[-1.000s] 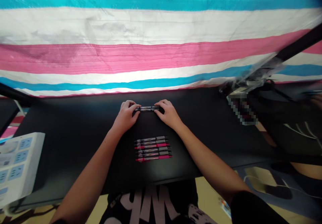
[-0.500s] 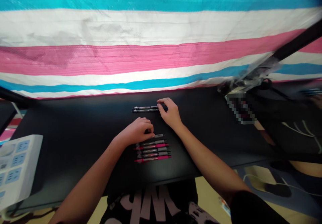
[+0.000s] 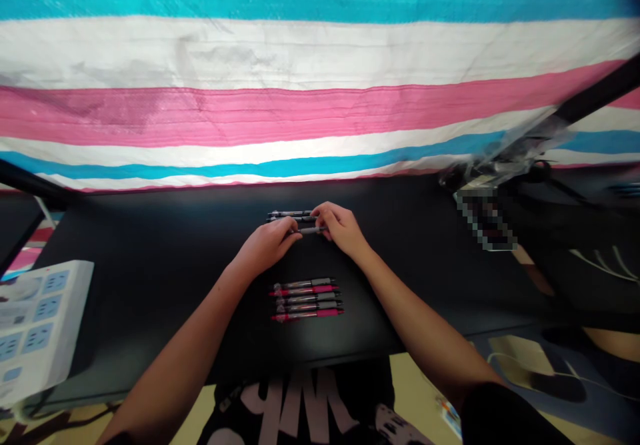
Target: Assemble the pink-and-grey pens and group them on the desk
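Observation:
My left hand [image 3: 270,244] pinches the left end of a grey-grip pen [image 3: 311,230]. At that pen's other end, the fingers of my right hand [image 3: 342,228] close on the tip. Just behind it, two dark pens [image 3: 289,213] lie side by side, their right ends partly covered by my right fingers. Nearer to me is a row of several pens, some with grey grips and some red; a grey-grip pen [image 3: 323,282] is at its back and a red pen [image 3: 327,312] at its front.
A white box with blue socket pictures [image 3: 55,325] stands at the black table's [image 3: 165,245] left edge. Clear plastic wrapping [image 3: 520,145] and a pixelated flat object [image 3: 485,222] lie at the right. Behind the table hangs a striped sheet [image 3: 300,112].
My left hand has moved away from the front row with the grey-grip pen, up to just below the two dark pens. My right hand has shifted slightly nearer and now grips that pen's end.

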Demonstrator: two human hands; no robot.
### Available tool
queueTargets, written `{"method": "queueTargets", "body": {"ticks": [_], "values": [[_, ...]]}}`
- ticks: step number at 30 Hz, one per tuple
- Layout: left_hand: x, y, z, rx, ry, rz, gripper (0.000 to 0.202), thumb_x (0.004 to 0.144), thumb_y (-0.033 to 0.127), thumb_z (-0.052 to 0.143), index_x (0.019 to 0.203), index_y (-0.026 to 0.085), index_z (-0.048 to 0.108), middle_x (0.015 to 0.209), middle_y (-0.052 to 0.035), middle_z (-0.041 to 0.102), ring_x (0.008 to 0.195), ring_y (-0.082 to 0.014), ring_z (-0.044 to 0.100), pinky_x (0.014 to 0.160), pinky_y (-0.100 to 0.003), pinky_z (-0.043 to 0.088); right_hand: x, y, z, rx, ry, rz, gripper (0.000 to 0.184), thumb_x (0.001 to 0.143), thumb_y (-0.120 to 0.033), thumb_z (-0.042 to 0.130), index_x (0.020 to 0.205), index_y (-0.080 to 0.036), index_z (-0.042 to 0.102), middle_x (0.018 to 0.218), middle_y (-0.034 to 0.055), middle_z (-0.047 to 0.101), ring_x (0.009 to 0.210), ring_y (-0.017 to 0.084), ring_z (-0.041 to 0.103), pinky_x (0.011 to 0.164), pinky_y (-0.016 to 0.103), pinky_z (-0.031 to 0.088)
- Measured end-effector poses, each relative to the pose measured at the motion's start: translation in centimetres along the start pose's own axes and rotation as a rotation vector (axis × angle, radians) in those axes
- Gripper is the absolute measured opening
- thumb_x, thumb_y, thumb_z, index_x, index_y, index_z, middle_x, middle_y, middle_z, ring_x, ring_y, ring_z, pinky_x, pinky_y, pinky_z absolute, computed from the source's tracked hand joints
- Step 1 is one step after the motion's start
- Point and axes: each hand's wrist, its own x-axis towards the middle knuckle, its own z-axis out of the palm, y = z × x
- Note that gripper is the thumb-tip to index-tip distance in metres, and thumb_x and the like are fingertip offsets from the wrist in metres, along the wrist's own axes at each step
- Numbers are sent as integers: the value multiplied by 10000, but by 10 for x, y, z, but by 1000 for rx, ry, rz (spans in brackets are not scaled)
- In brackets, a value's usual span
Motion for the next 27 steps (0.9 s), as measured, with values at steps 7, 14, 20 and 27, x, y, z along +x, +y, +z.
{"method": "queueTargets", "body": {"ticks": [7,14,20,27], "values": [[0,-9,-4,-31,38,16,108,1019,263,557,989,203,642,899,-46,720,815,-212,689,749,-318,489,-1,2,7,-22,-103,-12,304,909,-454,647,743,-202,608,670,-22,575,610,133,492,608,278,390],[1,-13,-9,-68,99,-8,102,986,279,589,975,199,652,814,-15,694,705,-165,642,689,-282,469,-4,-1,10,156,-111,-14,285,910,-450,648,1092,-233,613,864,13,674,665,145,601,617,273,479],[0,-16,-11,-49,95,-16,111,974,290,601,972,198,663,790,-7,690,663,-149,618,654,-272,450,-4,-3,9,-28,-64,-93,215,947,-410,595,865,-218,649,779,16,638,655,155,558,646,301,473],[0,-14,-11,-57,87,-16,142,976,287,588,1052,206,677,794,-3,685,658,-144,609,654,-266,444,-3,0,12,62,-71,-1,223,915,-445,651,967,-229,631,754,-10,625,636,147,550,637,293,471]]}}
